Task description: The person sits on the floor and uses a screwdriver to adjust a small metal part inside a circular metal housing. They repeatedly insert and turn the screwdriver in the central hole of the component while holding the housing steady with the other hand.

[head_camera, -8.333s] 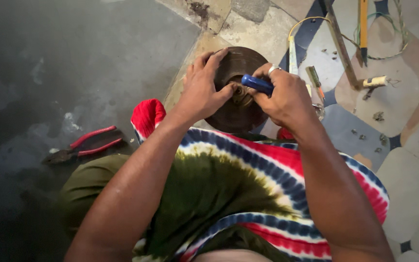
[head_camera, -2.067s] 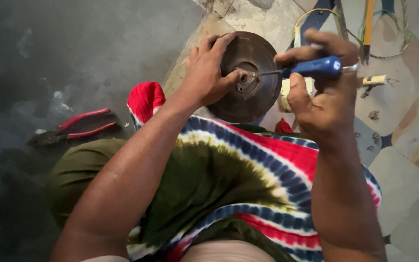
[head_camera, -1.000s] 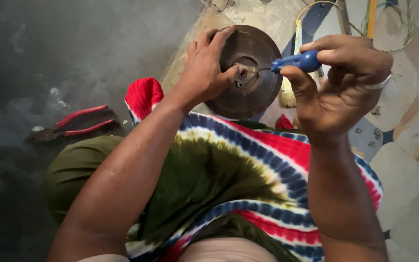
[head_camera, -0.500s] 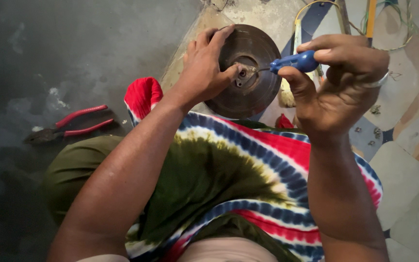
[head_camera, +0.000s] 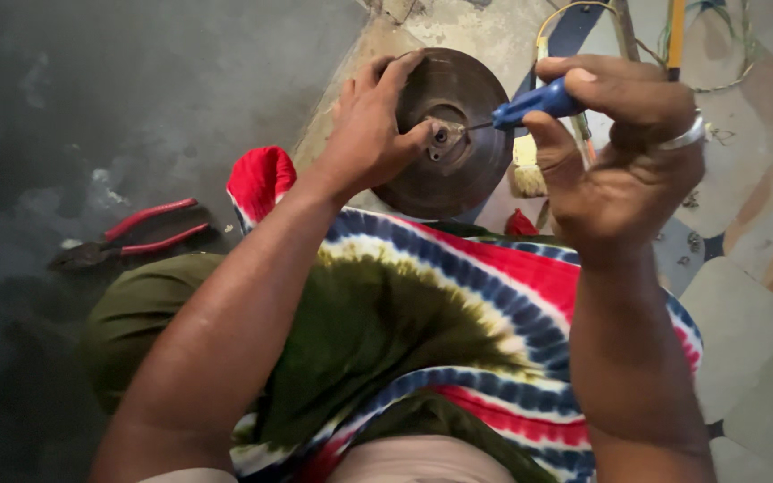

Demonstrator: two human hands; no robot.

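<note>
- Two hands work on one dark round disc (head_camera: 458,134), which sits past the person's knees at the edge of the floor.
- Right hand (head_camera: 624,170): its grip is closed on a blue-handled screwdriver (head_camera: 537,101), pinched between thumb and fingertips. The shaft runs level to the left, its tip at the small metal hub (head_camera: 443,137) in the disc's middle. Holding it sideways lines the tip up with the hub. A ring shows on one finger.
- Left hand (head_camera: 373,134): its grip is partly closed on the disc, fingers curled over the far rim, thumb pressed just beside the hub. This looks meant to keep the disc from turning or sliding under the tool.
- Lap: tie-dyed cloth (head_camera: 458,304) in green, blue, red and white covers the legs below both forearms.
- Left of the knee, well apart from the hands, red-handled pliers (head_camera: 127,237) lie on the dark floor (head_camera: 91,89).
- Right of the disc, pale patterned tiles (head_camera: 744,295) carry loose wires and small bits, too small to identify.
</note>
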